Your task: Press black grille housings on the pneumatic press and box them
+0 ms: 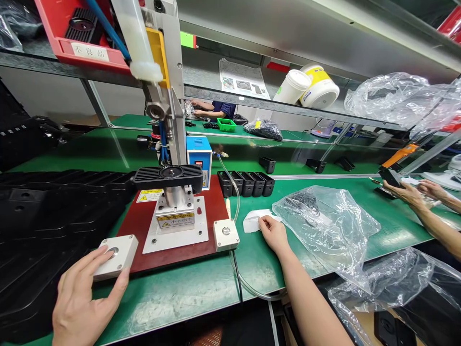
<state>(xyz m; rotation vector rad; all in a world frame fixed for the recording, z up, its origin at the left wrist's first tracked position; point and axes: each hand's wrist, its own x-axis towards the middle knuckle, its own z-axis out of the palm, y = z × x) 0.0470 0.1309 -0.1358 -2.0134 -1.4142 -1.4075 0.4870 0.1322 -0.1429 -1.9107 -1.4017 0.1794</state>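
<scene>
Head camera view, looking forward and down over a green workbench point(154, 307), where a person's two bare hands are at a bench-top press point(177, 91). At lower left, the left hand point(84, 290) is spread around the near side of a white button box point(127, 250); its fingertips rest at the round metal button on top, and its thumb is extended along the near edge. To the right of the press, the right hand point(275, 234) is lowered with its fingers bent, fingertips touching a crumpled white sheet point(252, 221) on the bench; whether they pinch it or only rest on it, I cannot tell. Between the hands, a flat black part point(149, 177) with ridges and a round centre lies across the metal fixture point(175, 199), directly below the press head. The fixture stands on a dark red base plate point(216, 204). At that plate's right corner is a second button box point(226, 234), near the right hand. Behind it, black housings point(247, 185) stand in a row beside a blue control box point(199, 156). A clear plastic bag point(334, 218) lies just right of the sheet. Farther right, a co-worker's hand point(406, 194) holds a dark piece.
</scene>
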